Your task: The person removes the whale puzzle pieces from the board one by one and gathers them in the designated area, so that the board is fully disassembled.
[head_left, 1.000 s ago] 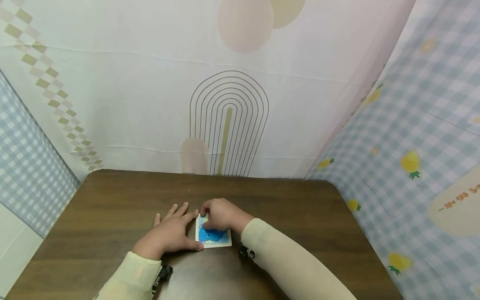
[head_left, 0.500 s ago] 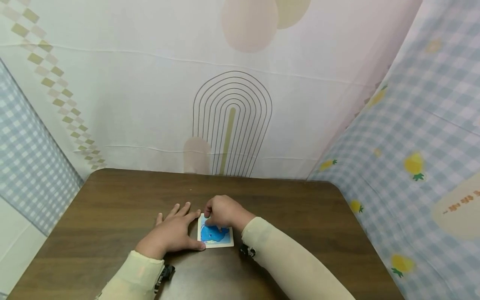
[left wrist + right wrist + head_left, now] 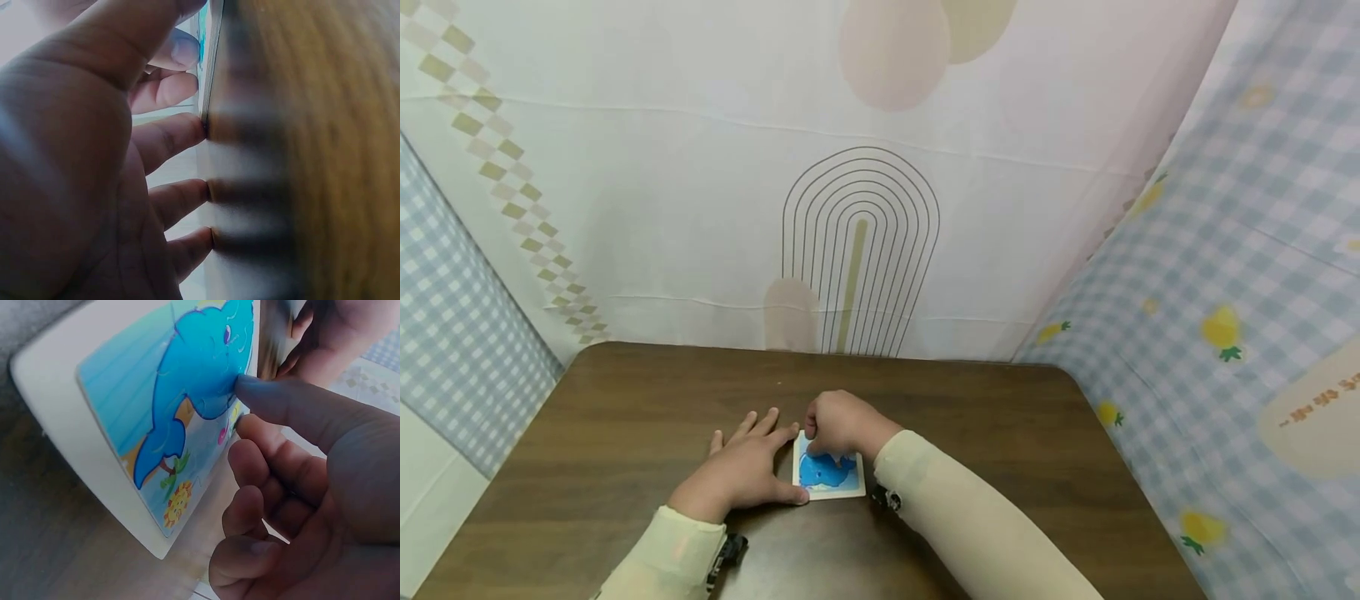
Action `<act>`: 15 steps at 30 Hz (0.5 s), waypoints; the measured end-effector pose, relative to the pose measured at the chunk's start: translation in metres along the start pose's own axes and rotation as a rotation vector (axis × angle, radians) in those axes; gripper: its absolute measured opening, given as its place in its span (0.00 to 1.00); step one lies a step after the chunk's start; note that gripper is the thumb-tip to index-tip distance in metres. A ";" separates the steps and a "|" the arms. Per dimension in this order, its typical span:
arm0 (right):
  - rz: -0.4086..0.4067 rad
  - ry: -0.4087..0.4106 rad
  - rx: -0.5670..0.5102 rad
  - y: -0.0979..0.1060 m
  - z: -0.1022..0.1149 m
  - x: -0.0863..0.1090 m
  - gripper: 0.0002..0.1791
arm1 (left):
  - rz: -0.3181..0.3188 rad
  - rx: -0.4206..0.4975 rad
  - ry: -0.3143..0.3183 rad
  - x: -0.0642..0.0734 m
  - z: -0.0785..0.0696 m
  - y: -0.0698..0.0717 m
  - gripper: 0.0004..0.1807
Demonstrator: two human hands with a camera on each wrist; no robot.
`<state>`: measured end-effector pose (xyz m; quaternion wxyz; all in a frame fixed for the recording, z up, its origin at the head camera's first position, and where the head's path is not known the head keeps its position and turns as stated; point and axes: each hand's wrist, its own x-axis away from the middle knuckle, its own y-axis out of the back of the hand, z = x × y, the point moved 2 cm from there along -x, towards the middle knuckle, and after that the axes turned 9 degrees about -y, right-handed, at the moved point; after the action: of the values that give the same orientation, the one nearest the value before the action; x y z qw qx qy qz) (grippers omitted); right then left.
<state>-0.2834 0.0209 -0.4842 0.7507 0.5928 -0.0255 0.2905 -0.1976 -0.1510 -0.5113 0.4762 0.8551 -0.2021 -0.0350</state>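
Note:
A small white-framed puzzle board (image 3: 829, 477) with a blue dolphin picture lies flat on the brown table (image 3: 1000, 450). My left hand (image 3: 747, 465) lies flat beside it, fingers straight on the wood, thumb along the board's left edge (image 3: 209, 69). My right hand (image 3: 842, 421) sits over the board's far end with its fingers curled. In the right wrist view its thumb tip (image 3: 247, 387) presses on the dolphin (image 3: 200, 369), while the other fingers (image 3: 250, 506) curl toward the palm just off the board's far edge. Nothing shows between them.
Patterned cloth hangs close behind the table (image 3: 857, 250) and along the right side (image 3: 1225, 317). The table's rounded right corner (image 3: 1067, 375) and left edge (image 3: 512, 442) are in view. Both sleeves reach in from the front.
Hardly anything has moved. My right hand has shifted slightly over the board's far end; the left hand stays flat against the board's left edge.

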 end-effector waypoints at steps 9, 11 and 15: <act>0.069 0.021 -0.066 -0.004 -0.003 -0.004 0.15 | -0.004 -0.005 0.001 0.002 0.000 -0.001 0.63; 0.063 0.028 -0.070 -0.005 -0.003 -0.004 0.14 | -0.005 -0.005 0.000 0.001 -0.001 -0.001 0.63; 0.000 0.026 -0.060 -0.002 -0.001 -0.001 0.12 | -0.010 -0.009 -0.002 0.000 0.000 0.000 0.63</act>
<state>-0.2837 0.0211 -0.4869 0.7685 0.5660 -0.0246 0.2974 -0.1971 -0.1510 -0.5108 0.4799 0.8538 -0.1982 -0.0392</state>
